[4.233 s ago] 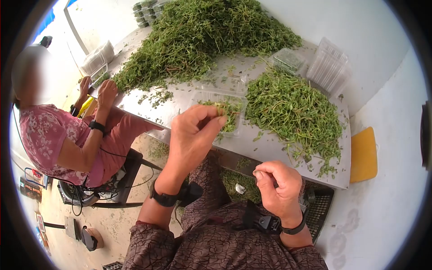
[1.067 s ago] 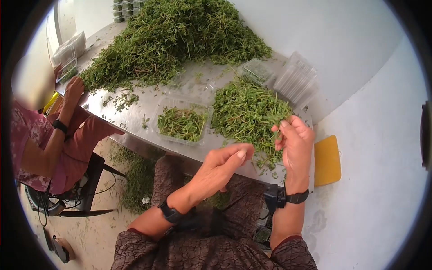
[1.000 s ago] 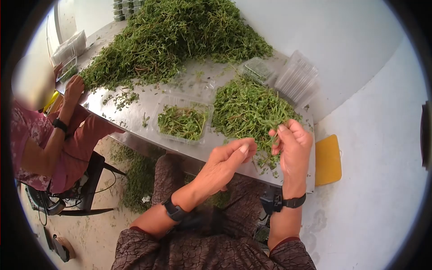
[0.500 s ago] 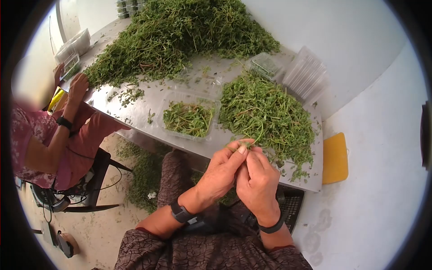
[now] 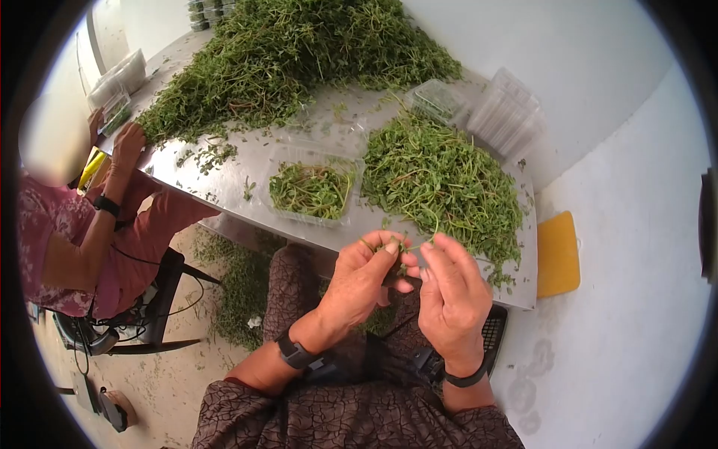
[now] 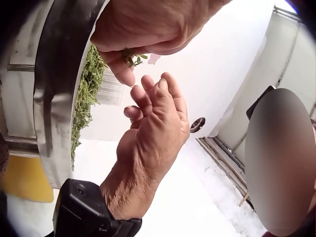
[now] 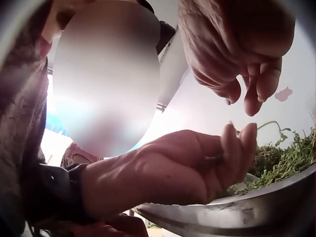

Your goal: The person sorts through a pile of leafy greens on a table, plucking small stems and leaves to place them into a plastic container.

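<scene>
In the head view my left hand [image 5: 350, 288] pinches a green leafy sprig between thumb and fingers, over the table's front edge. A thin curled stem [image 7: 270, 123] sticks out past its fingertips in the right wrist view. My right hand [image 5: 452, 303] is close beside it, fingers loosely bent, with nothing seen between them in the left wrist view. Beyond the hands stands a clear plastic clamshell box [image 5: 351, 213], lid open, partly filled with sprigs. To its right lies a loose pile of green sprigs [image 5: 449, 183].
A large heap of greens [image 5: 299, 67] covers the back of the metal table [image 5: 243, 161]. A stack of clear boxes [image 5: 506, 112] and a single box [image 5: 436, 101] stand at right. A yellow board [image 5: 559, 254] is beside the table. Another person [image 5: 63, 247] sits at left.
The left hand left the box and came back to the front edge. The right hand took greens from the pile, met the left hand, and has now drawn slightly apart.
</scene>
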`<state>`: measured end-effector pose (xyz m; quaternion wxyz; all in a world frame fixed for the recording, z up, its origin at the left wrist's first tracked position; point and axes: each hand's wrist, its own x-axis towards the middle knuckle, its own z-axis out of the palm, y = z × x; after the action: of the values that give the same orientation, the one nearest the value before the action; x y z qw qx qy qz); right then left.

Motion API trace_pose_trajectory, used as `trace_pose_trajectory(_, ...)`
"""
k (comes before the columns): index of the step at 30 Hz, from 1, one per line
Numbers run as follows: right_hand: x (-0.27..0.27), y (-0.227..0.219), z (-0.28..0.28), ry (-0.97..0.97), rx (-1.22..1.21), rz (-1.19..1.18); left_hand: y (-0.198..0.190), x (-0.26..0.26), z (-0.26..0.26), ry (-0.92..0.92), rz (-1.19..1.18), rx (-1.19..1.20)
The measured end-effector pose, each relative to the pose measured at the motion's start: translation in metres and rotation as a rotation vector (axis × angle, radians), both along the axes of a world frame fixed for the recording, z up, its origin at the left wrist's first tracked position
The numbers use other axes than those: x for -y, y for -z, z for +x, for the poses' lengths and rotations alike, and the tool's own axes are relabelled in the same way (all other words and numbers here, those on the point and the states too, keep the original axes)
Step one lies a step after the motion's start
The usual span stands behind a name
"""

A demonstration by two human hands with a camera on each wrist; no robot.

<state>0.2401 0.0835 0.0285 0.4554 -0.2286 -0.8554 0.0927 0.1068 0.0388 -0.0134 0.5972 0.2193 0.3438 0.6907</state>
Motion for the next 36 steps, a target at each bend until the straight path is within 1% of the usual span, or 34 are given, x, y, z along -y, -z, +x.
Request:
trace_pose_trajectory(1, 0.001, -0.003, 0.0, 0.032, 0.033, 0.026, -0.001, 0.002, 0.0, 0.002, -0.003, 0.001)
trace_pose_trajectory(3, -0.002, -0.005, 0.002, 0.067, 0.066, 0.048, -0.003, 0.007, -0.002, 0.036, 0.003, -0.08)
trace_pose_trajectory(5, -0.007, -0.002, 0.006, 0.066, 0.17, 0.174, -0.004, 0.012, -0.001, 0.031, 0.024, -0.107)
trace_pose_trajectory(7, -0.008, 0.0, 0.008, 0.052, 0.176, 0.165, -0.004, 0.016, -0.003, 0.006, 0.042, -0.143)
trace_pose_trajectory(9, -0.009, 0.003, 0.009, 0.021, 0.179, 0.157, -0.004, 0.018, -0.003, 0.048, 0.101, -0.143)
trace_pose_trajectory(12, -0.008, 0.003, 0.012, -0.02, 0.213, 0.143, -0.004, 0.022, -0.003, 0.056, 0.126, -0.192)
trace_pose_trajectory(14, -0.007, 0.003, 0.013, -0.03, 0.243, 0.099, -0.004, 0.026, -0.004, 0.058, 0.14, -0.181)
trace_pose_trajectory(16, -0.006, 0.005, 0.015, -0.029, 0.235, 0.1, -0.005, 0.028, -0.004, 0.098, 0.083, -0.274)
trace_pose_trajectory(17, -0.005, 0.005, 0.015, -0.021, 0.229, 0.099, -0.005, 0.03, -0.003, 0.073, 0.083, -0.372)
trace_pose_trajectory(18, -0.004, 0.005, 0.015, -0.026, 0.227, 0.099, -0.003, 0.03, -0.004, 0.068, 0.081, -0.374)
trace_pose_trajectory(20, 0.0, 0.004, 0.014, -0.025, 0.199, 0.029, 0.003, 0.03, -0.005, -0.002, 0.201, -0.796)
trace_pose_trajectory(21, 0.0, 0.005, 0.015, -0.026, 0.198, 0.029, 0.002, 0.032, -0.005, -0.008, 0.198, -0.812)
trace_pose_trajectory(23, 0.002, 0.005, 0.017, -0.069, 0.15, -0.118, 0.001, 0.035, -0.006, 0.009, 0.221, -0.853)
trace_pose_trajectory(24, 0.004, 0.007, 0.018, -0.071, 0.15, -0.117, 0.001, 0.036, -0.007, 0.026, 0.243, -0.894)
trace_pose_trajectory(26, 0.01, 0.01, 0.019, -0.072, 0.02, -0.412, 0.002, 0.037, -0.007, 0.016, 0.284, -0.892)
trace_pose_trajectory(27, 0.012, 0.01, 0.018, -0.078, 0.02, -0.414, 0.002, 0.038, -0.006, 0.007, 0.324, -0.89)
trace_pose_trajectory(29, 0.017, 0.007, 0.015, -0.07, -0.104, -0.636, 0.001, 0.039, -0.006, -0.035, 0.358, -0.92)
trace_pose_trajectory(30, 0.016, 0.008, 0.015, -0.077, -0.105, -0.635, 0.001, 0.039, -0.006, -0.071, 0.397, -0.947)
trace_pose_trajectory(32, 0.015, 0.012, 0.014, -0.038, -0.059, -0.462, 0.001, 0.04, -0.006, -0.083, 0.393, -0.975)
trace_pose_trajectory(33, 0.015, 0.012, 0.013, -0.043, -0.06, -0.461, 0.002, 0.041, -0.006, -0.089, 0.39, -0.997)
trace_pose_trajectory(35, 0.016, 0.011, 0.01, -0.002, -0.017, -0.321, 0.003, 0.041, -0.007, -0.085, 0.39, -1.005)
trace_pose_trajectory(36, 0.018, 0.01, 0.01, -0.005, -0.018, -0.322, 0.003, 0.041, -0.008, -0.077, 0.391, -1.01)
